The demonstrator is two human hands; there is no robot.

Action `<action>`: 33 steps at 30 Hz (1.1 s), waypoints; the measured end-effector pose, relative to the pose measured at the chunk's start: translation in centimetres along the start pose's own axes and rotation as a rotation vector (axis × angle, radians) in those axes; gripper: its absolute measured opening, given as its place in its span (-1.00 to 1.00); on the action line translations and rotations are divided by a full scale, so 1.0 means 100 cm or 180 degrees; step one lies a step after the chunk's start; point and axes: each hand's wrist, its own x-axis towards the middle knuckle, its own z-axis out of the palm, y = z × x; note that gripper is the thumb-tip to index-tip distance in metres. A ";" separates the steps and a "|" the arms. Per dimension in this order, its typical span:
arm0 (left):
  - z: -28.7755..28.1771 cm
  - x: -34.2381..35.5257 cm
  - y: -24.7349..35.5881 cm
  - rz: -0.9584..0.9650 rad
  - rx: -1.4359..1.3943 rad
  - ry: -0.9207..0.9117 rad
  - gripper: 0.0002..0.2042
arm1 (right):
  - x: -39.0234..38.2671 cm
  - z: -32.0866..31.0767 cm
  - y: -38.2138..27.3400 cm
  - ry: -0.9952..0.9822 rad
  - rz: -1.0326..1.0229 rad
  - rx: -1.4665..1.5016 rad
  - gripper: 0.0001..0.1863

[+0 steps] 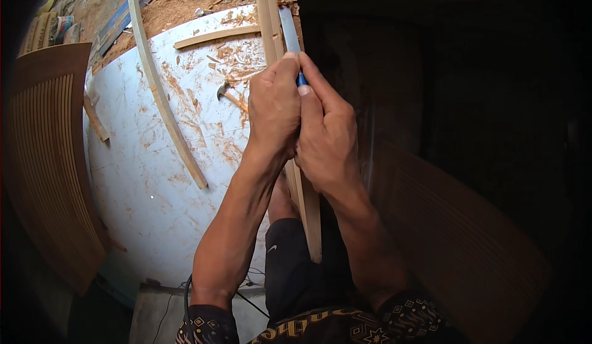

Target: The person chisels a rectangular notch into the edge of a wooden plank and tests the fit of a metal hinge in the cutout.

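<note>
Both my hands are closed on a chisel (288, 28) with a flat metal blade and a blue handle. My left hand (275, 100) wraps round it near the blade, its thumb on top. Close against it, my right hand (328, 128) grips the blue handle, which shows only in part between the fingers. The blade points away from me along a long wooden beam (269, 17). Its tip rests at a rough, chipped recess in the wood with small shavings around it. The beam's near end lies over my lap.
On the white, shaving-strewn floor (148, 153) to the left lie a hammer (224, 91), a long wooden strip (161, 103) and a shorter batten (216, 36). A brown slatted panel (52, 159) stands at far left. Sawdust-covered ground (185, 1) lies beyond; the right side is very dark.
</note>
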 end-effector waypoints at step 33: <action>-0.049 0.065 0.005 0.1600 0.2706 0.0081 -0.46 | 0.002 -0.087 0.031 -0.0041 0.0976 0.1310 -0.42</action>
